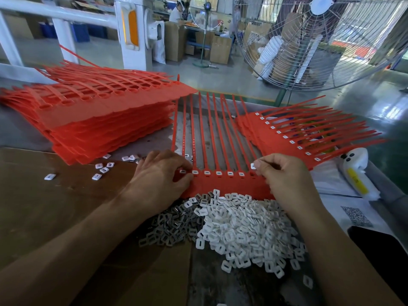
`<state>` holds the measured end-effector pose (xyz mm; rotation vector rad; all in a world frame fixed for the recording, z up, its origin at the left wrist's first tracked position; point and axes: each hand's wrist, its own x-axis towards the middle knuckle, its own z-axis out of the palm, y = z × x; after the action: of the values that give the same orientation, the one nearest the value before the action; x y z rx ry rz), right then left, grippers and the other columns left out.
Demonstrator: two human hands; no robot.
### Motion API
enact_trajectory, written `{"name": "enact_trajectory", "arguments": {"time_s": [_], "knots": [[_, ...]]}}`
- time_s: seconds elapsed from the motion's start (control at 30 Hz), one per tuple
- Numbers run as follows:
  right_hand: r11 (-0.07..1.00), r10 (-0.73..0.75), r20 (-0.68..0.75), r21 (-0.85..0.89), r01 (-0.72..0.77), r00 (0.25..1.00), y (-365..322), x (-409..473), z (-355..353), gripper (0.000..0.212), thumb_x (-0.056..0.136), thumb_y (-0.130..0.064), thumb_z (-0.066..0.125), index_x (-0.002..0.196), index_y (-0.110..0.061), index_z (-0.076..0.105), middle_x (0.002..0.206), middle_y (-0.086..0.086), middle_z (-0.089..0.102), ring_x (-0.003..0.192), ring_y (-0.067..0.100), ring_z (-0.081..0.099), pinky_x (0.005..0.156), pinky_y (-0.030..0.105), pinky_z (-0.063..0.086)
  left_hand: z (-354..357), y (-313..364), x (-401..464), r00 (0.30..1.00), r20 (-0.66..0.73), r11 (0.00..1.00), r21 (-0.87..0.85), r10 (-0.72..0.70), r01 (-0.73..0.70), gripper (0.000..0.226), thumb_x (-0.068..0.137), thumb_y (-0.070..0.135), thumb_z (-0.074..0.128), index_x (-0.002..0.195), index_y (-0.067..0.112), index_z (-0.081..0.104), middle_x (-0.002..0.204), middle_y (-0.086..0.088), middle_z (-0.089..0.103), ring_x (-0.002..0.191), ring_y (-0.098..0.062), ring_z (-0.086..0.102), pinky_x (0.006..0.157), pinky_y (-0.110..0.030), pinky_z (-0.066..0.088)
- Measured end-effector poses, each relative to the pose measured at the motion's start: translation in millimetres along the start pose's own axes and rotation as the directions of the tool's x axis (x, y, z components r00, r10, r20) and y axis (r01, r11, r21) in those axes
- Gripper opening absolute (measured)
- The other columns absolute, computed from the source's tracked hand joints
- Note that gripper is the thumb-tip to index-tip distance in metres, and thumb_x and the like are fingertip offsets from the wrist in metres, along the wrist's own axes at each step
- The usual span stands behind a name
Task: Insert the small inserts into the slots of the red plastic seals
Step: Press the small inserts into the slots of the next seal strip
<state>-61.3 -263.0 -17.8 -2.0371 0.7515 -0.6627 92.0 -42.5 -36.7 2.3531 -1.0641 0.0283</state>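
A red sheet of joined plastic seals [229, 184] lies flat before me, its straps running away from me. Several of its slots hold white inserts; the slot under my right hand looks empty. My left hand [159, 175] presses the sheet's left end, fingers curled at the first insert. My right hand [284, 171] pinches one small white insert [253, 166] just above the sheet's right end. A big heap of loose white and grey inserts [238, 228] lies right in front of the sheet.
A tall stack of red seal sheets [106, 111] sits at the left, another stack with inserts fitted [298, 138] at the right. Stray inserts [100, 170] lie on the cardboard. A white device [357, 173] and a large fan [320, 40] are at the right.
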Motion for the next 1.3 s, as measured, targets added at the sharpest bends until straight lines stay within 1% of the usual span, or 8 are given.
{"name": "enact_trajectory", "arguments": {"time_s": [0.13,0.23,0.4,0.8,0.97,1.1,1.17,1.3], "knots": [[0.997,0.020,-0.003,-0.078,-0.020,1.000,2,1,-2,0.011,0.095,-0.032,0.071,0.085,-0.029,0.075,0.074,-0.016,0.073,0.070,-0.007,0.064,0.061,0.022,0.042,0,-1,0,1.000,0.007,1.000,0.002,0.002,-0.002,0.031,0.095,0.052,0.055,0.123,0.043,0.062,0.134,0.018,0.051,0.130,-0.009,0.030,0.110,-0.037,0.025],[0.989,0.026,-0.009,-0.147,-0.027,1.000,2,3,-2,0.012,0.096,-0.032,0.069,0.087,-0.027,0.075,0.077,-0.012,0.073,0.073,-0.002,0.065,0.060,0.020,0.040,1,-1,-1,1.000,0.004,1.000,0.002,0.004,-0.004,0.031,0.095,0.052,0.055,0.124,0.043,0.061,0.136,0.018,0.050,0.131,-0.008,0.030,0.111,-0.037,0.025],[0.972,0.047,0.040,-0.232,-0.036,0.998,1,6,-1,0.017,0.097,-0.030,0.067,0.084,-0.023,0.075,0.079,-0.009,0.072,0.079,0.010,0.066,0.064,0.028,0.045,1,-1,0,1.000,0.010,1.000,0.006,-0.001,0.001,0.032,0.095,0.052,0.055,0.125,0.044,0.060,0.137,0.018,0.049,0.133,-0.008,0.029,0.110,-0.036,0.023],[0.954,0.043,-0.012,-0.296,-0.045,0.999,1,10,8,0.009,0.091,-0.028,0.073,0.083,-0.025,0.076,0.076,-0.011,0.072,0.074,0.009,0.067,0.068,0.031,0.053,0,0,-1,1.000,0.017,1.000,0.006,-0.003,0.003,0.033,0.095,0.051,0.056,0.126,0.042,0.060,0.137,0.017,0.050,0.132,-0.010,0.030,0.111,-0.037,0.025],[0.951,0.012,-0.007,-0.308,-0.013,1.000,1,10,9,0.006,0.090,-0.026,0.074,0.084,-0.027,0.075,0.081,-0.016,0.069,0.079,0.001,0.064,0.065,0.024,0.046,-1,1,-1,1.000,0.012,1.000,0.003,-0.001,0.001,0.032,0.096,0.050,0.057,0.126,0.041,0.061,0.135,0.017,0.050,0.131,-0.010,0.031,0.111,-0.038,0.026],[0.963,-0.009,0.050,-0.269,0.022,0.999,1,6,1,0.011,0.094,-0.022,0.071,0.091,-0.029,0.078,0.088,-0.021,0.071,0.086,-0.003,0.064,0.071,0.017,0.045,-1,1,0,1.000,0.013,1.000,0.006,-0.003,0.003,0.032,0.095,0.050,0.056,0.126,0.042,0.061,0.136,0.017,0.050,0.132,-0.010,0.031,0.113,-0.038,0.026],[0.960,-0.026,0.093,-0.276,0.051,0.995,0,2,-4,0.018,0.096,-0.018,0.066,0.101,-0.028,0.080,0.100,-0.022,0.072,0.092,-0.006,0.063,0.077,0.011,0.043,-1,0,0,1.000,0.008,1.000,-0.002,-0.003,0.003,0.032,0.095,0.050,0.057,0.126,0.042,0.061,0.135,0.017,0.051,0.131,-0.010,0.031,0.113,-0.038,0.026],[0.935,-0.045,0.124,-0.343,0.085,0.991,-6,-2,-6,0.030,0.097,-0.009,0.058,0.113,-0.022,0.079,0.119,-0.008,0.073,0.104,0.002,0.061,0.092,0.018,0.044,-1,1,0,1.000,-0.007,1.000,-0.007,-0.005,0.005,0.030,0.094,0.049,0.059,0.123,0.041,0.063,0.135,0.016,0.052,0.132,-0.011,0.031,0.113,-0.037,0.026]]}}
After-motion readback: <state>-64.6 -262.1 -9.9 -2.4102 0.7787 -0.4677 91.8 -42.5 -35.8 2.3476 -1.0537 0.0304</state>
